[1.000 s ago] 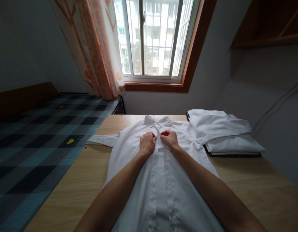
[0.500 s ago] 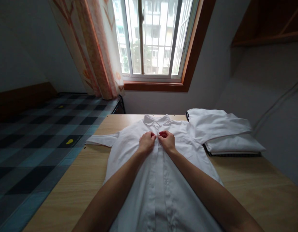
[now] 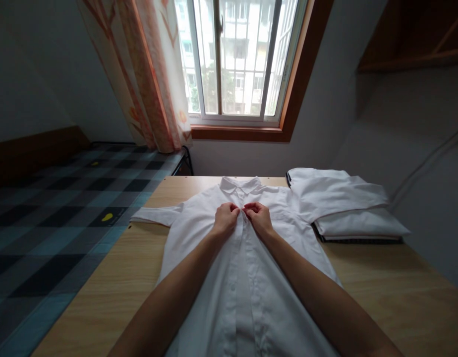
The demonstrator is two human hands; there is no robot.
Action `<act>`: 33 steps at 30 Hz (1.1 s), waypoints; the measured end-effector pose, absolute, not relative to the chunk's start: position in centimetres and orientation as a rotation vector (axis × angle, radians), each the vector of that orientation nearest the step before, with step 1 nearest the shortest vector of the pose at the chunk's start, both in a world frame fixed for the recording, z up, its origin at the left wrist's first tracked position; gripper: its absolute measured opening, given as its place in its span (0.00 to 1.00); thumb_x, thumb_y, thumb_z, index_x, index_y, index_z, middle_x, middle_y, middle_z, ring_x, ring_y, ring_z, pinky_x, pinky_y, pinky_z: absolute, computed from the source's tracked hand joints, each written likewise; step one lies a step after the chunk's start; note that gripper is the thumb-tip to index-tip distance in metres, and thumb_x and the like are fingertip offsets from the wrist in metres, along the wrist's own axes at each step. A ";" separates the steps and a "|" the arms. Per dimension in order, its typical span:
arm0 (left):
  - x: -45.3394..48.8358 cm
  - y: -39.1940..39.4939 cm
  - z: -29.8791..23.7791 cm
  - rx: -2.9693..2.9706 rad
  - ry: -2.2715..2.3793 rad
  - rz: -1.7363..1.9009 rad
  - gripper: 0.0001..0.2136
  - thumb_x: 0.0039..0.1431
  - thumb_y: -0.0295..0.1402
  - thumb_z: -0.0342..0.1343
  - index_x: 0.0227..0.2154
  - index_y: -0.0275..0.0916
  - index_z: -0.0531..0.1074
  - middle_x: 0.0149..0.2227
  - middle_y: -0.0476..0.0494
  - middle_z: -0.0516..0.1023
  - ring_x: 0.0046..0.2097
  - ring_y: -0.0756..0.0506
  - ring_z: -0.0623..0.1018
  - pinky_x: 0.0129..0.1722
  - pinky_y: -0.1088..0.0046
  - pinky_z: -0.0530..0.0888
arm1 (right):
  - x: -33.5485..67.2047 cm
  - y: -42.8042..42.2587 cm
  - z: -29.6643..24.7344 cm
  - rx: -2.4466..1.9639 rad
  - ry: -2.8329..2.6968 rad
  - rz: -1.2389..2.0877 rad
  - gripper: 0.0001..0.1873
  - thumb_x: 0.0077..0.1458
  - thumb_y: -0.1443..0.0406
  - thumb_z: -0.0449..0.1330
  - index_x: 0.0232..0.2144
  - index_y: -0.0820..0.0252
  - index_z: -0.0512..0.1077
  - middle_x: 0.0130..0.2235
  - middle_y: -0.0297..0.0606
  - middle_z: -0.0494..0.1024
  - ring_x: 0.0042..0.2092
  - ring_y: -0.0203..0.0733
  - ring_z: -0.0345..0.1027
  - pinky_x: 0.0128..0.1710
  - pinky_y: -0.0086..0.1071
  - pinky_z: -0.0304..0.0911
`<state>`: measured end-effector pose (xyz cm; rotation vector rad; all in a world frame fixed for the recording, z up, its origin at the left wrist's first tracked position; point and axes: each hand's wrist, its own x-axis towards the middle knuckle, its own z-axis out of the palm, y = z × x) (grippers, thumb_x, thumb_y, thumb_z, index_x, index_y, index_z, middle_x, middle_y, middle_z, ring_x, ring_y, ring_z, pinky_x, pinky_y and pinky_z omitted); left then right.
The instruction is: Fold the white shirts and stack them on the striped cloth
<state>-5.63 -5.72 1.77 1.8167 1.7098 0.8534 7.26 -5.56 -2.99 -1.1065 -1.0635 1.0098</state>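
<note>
A white button-up shirt lies front side up in the head view, its collar pointing toward the window. My left hand pinches the front placket a little below the collar. Close beside it, my right hand pinches the other front edge, thumb and fingertips together. Any button between the fingertips is too small to make out. Below the hands the two front edges run down side by side, with small buttons faintly visible on the left one. One sleeve stretches out to the left.
The shirt rests on a wooden table. At the right, a stack of folded white clothes with dark edges lies partly under the other sleeve. A bed with a checked cover stands left, and a window with a curtain is ahead.
Both hands stay at the same spot on the shirt front. The right fingers have shifted slightly, and the front edges below them lie a little differently.
</note>
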 end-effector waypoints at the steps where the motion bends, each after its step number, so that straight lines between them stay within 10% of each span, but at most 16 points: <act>1: -5.6 -5.7 1.8 1.807 1.701 0.877 0.07 0.55 0.28 0.56 0.28 0.34 0.79 0.31 0.41 0.80 0.34 0.46 0.76 0.35 0.73 0.67 | 7.3 -5.6 -3.0 -1.109 -1.073 1.000 0.10 0.38 0.62 0.63 0.27 0.60 0.73 0.28 0.37 0.80 0.30 0.42 0.74 0.29 0.32 0.67; 33: -5.3 -5.5 1.0 1.651 1.713 1.066 0.02 0.46 0.26 0.59 0.26 0.37 0.74 0.29 0.45 0.79 0.33 0.47 0.77 0.33 0.75 0.69 | 6.2 -7.7 -1.5 -1.353 -1.478 0.469 0.08 0.47 0.68 0.59 0.32 0.54 0.66 0.29 0.32 0.78 0.32 0.43 0.74 0.38 0.34 0.66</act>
